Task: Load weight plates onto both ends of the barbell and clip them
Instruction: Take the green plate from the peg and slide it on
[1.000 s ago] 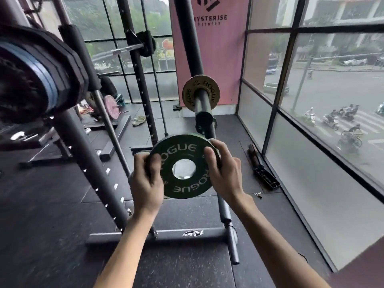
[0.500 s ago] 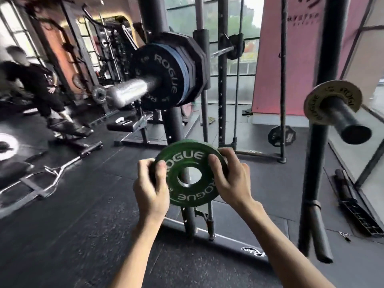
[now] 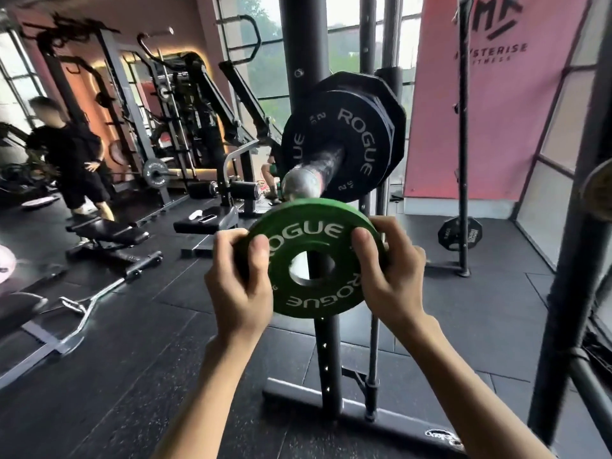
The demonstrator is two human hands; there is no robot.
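Loading step: green plate [image 3: 308, 231] poised under barbell sleeve [image 3: 303, 185].
My left hand [image 3: 238, 279] and right hand [image 3: 390, 270] clamp its rim; I'd lift toward twelve o'clock, centring the hole.

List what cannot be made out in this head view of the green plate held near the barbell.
Head view:
- Fingertips of the left hand and right hand: hidden behind the round green weight plate.
- Shaft and far end of the steel barbell: hidden behind its black plates.
- Yellowish disc: cut by the right edge.
- Green plate's weight marking: too small.
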